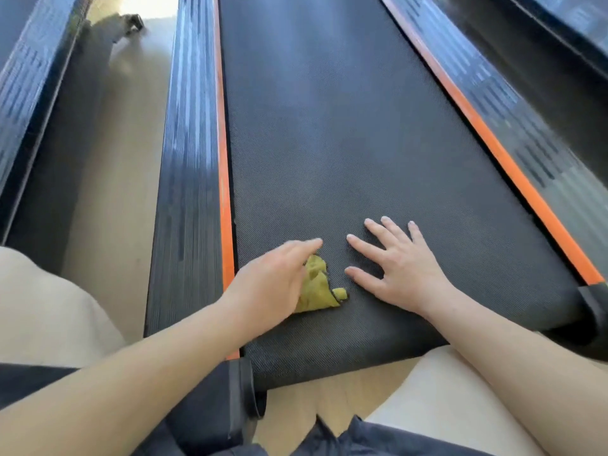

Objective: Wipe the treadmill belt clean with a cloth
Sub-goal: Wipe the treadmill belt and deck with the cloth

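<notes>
- The fingers [306, 245] of the left hand [273, 281] lie straight and close together over a yellow-green cloth [317, 287]. They press it onto the treadmill belt [329, 126] at the lower centre-left of the head view. They look slightly blurred, and I cannot tell whether the thumb hooks the cloth underneath.
- The fingers [365, 250] of the right hand [401, 268] are spread apart and flat on the bare belt, just to the right of the cloth, holding nothing.
- The cloth is bunched, and only a small part of it shows from under the palm. A crumpled wad probably cleans only a narrow stripe, so passes could leave unwiped bands.
- With nothing curled round the cloth, a fast stroke over the textured belt may drag it out from under the palm.
- The cloth sits near the orange strip [223, 192] at the belt's left edge. A stroke that way could push a corner into the gap beside the side rail [187, 159].
- The belt may roll under the weight leaning on the right hand, and the person could tip forward.
- Most of the belt stretches to the top of the frame, well apart from both hands. Reaching it from the belt's near end at the lower edge risks overbalancing.
</notes>
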